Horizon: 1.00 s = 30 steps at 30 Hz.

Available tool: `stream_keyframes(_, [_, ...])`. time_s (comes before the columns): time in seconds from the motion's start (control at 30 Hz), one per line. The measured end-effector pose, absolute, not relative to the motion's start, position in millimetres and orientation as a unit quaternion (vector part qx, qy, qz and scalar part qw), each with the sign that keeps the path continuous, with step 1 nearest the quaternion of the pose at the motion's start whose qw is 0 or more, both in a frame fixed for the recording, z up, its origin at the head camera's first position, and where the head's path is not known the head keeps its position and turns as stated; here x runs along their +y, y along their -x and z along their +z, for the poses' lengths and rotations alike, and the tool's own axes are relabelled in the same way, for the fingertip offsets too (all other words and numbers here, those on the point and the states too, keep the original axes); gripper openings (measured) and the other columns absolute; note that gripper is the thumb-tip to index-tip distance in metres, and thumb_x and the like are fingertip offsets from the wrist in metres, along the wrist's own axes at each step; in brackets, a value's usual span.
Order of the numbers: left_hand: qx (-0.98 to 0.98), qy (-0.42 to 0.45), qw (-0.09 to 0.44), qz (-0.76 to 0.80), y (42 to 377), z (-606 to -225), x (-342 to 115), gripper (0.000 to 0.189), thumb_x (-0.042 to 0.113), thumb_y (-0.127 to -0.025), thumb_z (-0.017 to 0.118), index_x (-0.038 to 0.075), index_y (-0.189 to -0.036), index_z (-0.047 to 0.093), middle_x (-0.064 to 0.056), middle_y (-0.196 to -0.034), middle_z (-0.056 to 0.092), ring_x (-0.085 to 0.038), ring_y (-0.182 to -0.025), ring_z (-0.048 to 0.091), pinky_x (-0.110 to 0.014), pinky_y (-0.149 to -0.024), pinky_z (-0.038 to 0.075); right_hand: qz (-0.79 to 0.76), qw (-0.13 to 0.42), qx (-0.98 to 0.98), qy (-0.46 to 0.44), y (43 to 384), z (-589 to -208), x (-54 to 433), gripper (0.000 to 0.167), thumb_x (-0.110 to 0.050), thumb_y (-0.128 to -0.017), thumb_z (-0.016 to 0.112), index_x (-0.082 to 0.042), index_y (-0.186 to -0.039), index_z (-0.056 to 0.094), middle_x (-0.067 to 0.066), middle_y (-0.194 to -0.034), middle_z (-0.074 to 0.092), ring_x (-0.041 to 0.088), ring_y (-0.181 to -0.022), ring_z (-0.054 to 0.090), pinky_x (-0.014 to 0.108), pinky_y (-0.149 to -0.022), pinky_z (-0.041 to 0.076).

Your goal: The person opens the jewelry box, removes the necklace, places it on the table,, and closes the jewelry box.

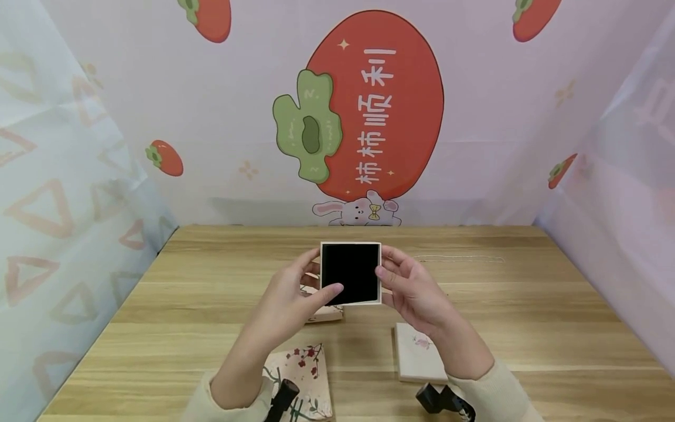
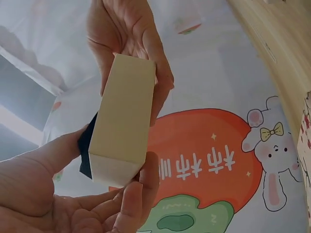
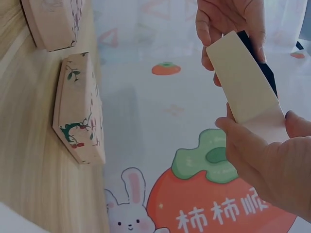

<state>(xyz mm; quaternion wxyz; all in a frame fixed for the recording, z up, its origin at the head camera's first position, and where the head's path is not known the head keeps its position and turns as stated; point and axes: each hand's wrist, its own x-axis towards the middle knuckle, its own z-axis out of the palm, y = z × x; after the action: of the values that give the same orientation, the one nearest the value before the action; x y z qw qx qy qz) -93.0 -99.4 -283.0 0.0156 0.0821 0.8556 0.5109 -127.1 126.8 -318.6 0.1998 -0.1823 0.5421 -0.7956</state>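
Cream box faces the head camera, long side crosswise.

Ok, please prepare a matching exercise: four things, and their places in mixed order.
1. square cream box with black interior
2. thin pale strand
3. flat white square piece with pink print
4. nearer pale-pink box with red blossoms

A. partly hidden by right forearm
B. partly hidden by left sleeve
C. between left hand and right hand
D. toward wooden table's far edge

Pairs: 1-C; 2-D; 3-A; 4-B

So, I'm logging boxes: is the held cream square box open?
Open: the cream square box shows a black insert, no lid over it.
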Motion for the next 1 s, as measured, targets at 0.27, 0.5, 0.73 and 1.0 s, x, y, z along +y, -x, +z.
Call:
stream_keyframes(0.27, [0.856,-0.078,0.007,0.51,94,-283,-96,0.059,0.017,-0.088,0.076,0.01,-0.141,0.052,-0.008,-0.102,0.067,-0.019,-0.091,0.064,-0.028,-0.066,0.055,-0.794,0.197,0.546,0.181,126,-317,128,0.053,-0.006,-0.102,0.051,0.007,-0.147,0.026,0.001,-0.125,0.059,0.012,-0.11,0.065,0.03,-0.089,0.058])
stream_keyframes(0.5, [0.859,-0.073,0.006,0.506,96,-287,-95,0.051,0.011,-0.087,0.076,0.006,-0.134,0.056,-0.009,-0.096,0.066,-0.018,-0.085,0.063,-0.027,-0.065,0.054,-0.781,0.202,0.559,0.19,129,-321,128,0.047,-0.007,-0.103,0.051,0.004,-0.143,0.031,0.002,-0.124,0.058,0.013,-0.11,0.064,0.032,-0.09,0.058])
stream_keyframes(0.73, [0.846,-0.071,0.02,0.528,101,-293,-98,0.047,0.016,-0.091,0.073,0.005,-0.133,0.056,-0.01,-0.099,0.066,-0.019,-0.09,0.063,-0.027,-0.069,0.053,-0.774,0.204,0.571,0.183,130,-322,127,0.046,-0.006,-0.102,0.052,0.004,-0.143,0.032,0.001,-0.123,0.058,0.013,-0.11,0.063,0.034,-0.09,0.058])
stream_keyframes(1.0, [0.75,-0.07,0.095,0.651,111,-300,-108,0.044,0.03,-0.102,0.057,0.002,-0.136,0.051,-0.019,-0.133,0.062,-0.032,-0.127,0.057,-0.05,-0.101,0.052,-0.778,0.205,0.562,0.19,130,-322,128,0.04,-0.005,-0.101,0.053,-0.002,-0.138,0.038,0.001,-0.122,0.059,0.012,-0.109,0.064,0.033,-0.089,0.058])
